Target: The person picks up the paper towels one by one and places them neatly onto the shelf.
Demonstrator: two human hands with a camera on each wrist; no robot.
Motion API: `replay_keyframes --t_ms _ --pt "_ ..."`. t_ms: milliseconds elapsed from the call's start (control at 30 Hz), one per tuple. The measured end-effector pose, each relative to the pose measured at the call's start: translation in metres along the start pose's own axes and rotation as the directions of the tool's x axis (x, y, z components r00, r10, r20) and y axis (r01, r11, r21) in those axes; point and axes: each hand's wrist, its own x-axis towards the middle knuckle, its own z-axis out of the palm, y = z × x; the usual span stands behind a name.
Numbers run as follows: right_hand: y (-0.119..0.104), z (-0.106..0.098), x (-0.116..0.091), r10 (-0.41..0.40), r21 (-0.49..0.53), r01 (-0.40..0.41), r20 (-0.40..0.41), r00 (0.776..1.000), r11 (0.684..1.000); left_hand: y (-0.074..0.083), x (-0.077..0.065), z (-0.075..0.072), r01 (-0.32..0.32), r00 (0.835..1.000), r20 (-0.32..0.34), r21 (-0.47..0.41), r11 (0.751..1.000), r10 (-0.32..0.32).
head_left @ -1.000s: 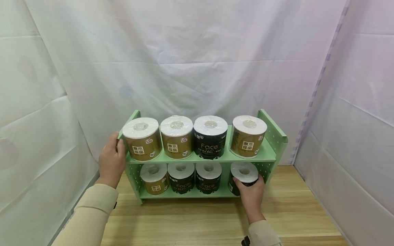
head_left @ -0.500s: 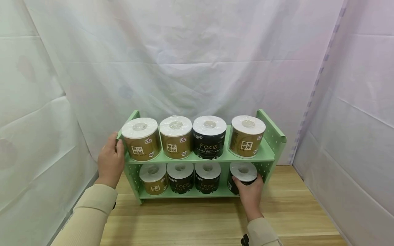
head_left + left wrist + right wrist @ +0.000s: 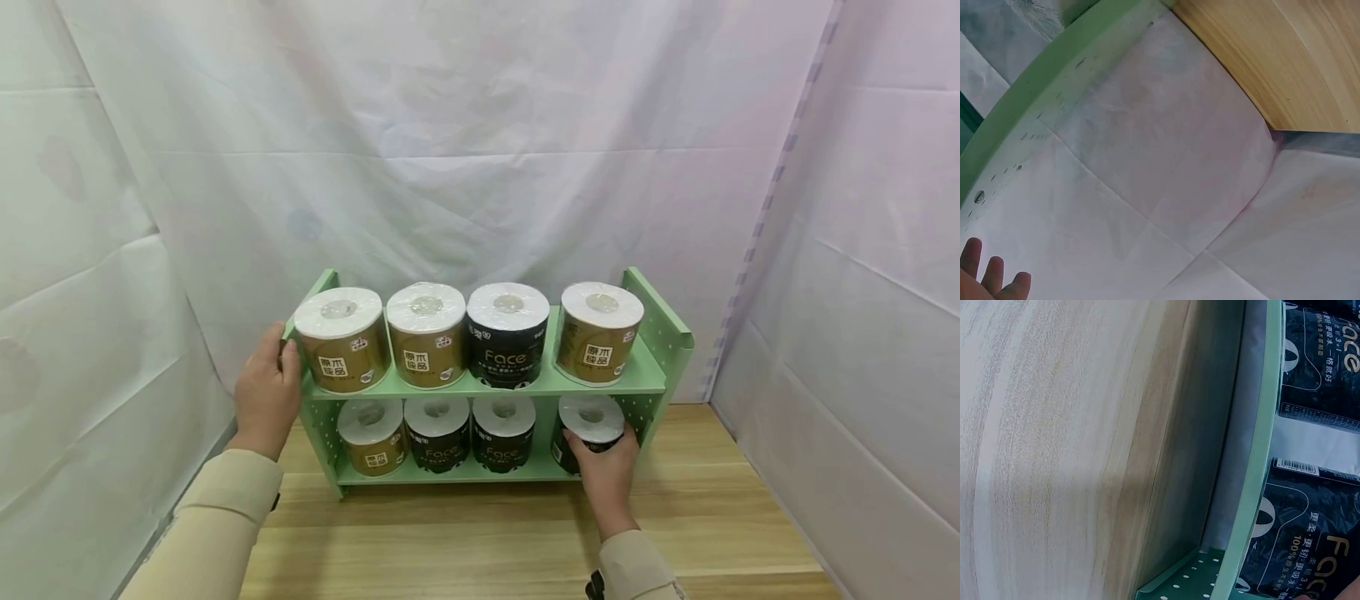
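My right hand [image 3: 609, 479] grips a black-wrapped toilet paper roll [image 3: 588, 421] at the right end of the lower shelf, thumb on its front and fingers round its right side. In the right wrist view, this roll [image 3: 1297, 531] stands behind the shelf's green front lip, apart from the black roll [image 3: 1319, 369] beside it. My left hand [image 3: 266, 396] rests at the left side panel of the green two-tier rack [image 3: 480, 477], its thumb near the front edge. In the left wrist view, several fingertips [image 3: 994, 275] show loosely extended beside the perforated side panel [image 3: 1029, 94].
On the upper shelf stand gold rolls [image 3: 347, 342] and one black roll [image 3: 508, 333], with a gap before the rightmost gold roll [image 3: 600, 333]. Below are a gold roll [image 3: 371, 437] and black rolls [image 3: 438, 433]. White cloth [image 3: 480, 125] surrounds the wooden table [image 3: 450, 542].
The rack, rolls and hands appear shifted slightly left together in the head view. My right hand keeps hold of the same black roll, and my left hand stays at the side panel.
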Motion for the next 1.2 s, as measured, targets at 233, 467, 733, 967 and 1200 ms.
replay_keyframes --t_ms 233,467,733,967,1200 --pt "-0.002 0.001 -0.001 -0.004 -0.011 0.004 0.004 1.000 1.000 0.001 0.001 -0.005 0.033 0.998 0.047 0.008 0.999 -0.033" --pt "-0.003 0.001 -0.004 0.013 -0.022 -0.013 0.028 1.000 1.000 0.001 0.002 -0.014 0.029 0.995 0.095 0.035 0.999 -0.032" --pt "-0.003 0.000 -0.006 0.050 -0.064 -0.047 0.050 0.998 0.997 -0.001 0.005 -0.019 0.012 0.991 0.132 0.077 0.997 -0.022" --pt "-0.002 -0.003 -0.007 0.016 -0.088 -0.009 0.080 0.997 0.996 -0.001 0.007 -0.023 0.002 0.989 0.147 0.108 0.994 -0.018" --pt "-0.003 -0.009 -0.010 0.064 -0.141 -0.044 0.134 0.989 0.989 0.003 0.010 -0.025 0.015 0.988 0.152 0.097 0.995 -0.030"
